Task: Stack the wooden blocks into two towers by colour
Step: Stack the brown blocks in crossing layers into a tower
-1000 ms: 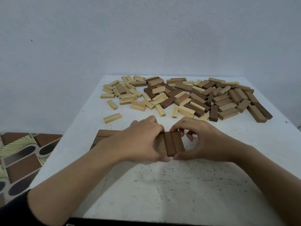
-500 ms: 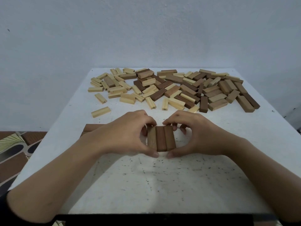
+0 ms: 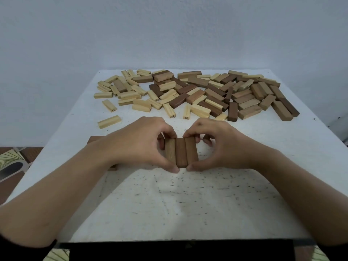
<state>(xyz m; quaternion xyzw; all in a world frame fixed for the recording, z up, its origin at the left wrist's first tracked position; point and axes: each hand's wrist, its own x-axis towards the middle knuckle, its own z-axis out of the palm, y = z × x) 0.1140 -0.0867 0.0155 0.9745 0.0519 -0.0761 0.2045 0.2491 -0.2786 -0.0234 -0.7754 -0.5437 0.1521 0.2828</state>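
Wooden blocks (image 3: 195, 96) litter the far half of a white, black-flecked table (image 3: 188, 204) that stands against a plain pale wall (image 3: 169, 31); from my remote seat I read it left to right. At far left, below the table edge, I see a strip of patterned floor (image 3: 11, 162). The loose blocks on the table's left side are mostly pale blocks (image 3: 130, 95), and one lone pale block (image 3: 109, 121) lies apart, nearer to me. Just beside the left forearm the edge of some hidden brown blocks (image 3: 95, 138) peeks out; I cannot count them. In the middle, the left hand (image 3: 139, 144) and right hand (image 3: 220, 146) close in on a row of three brown blocks (image 3: 181, 152), which lie flat, side by side and touching. Each thumb presses the near end and the curled fingers hook over the far end. On the right the scatter turns mostly to darker brown blocks (image 3: 254, 95), which overlap too much for me to give a true count.
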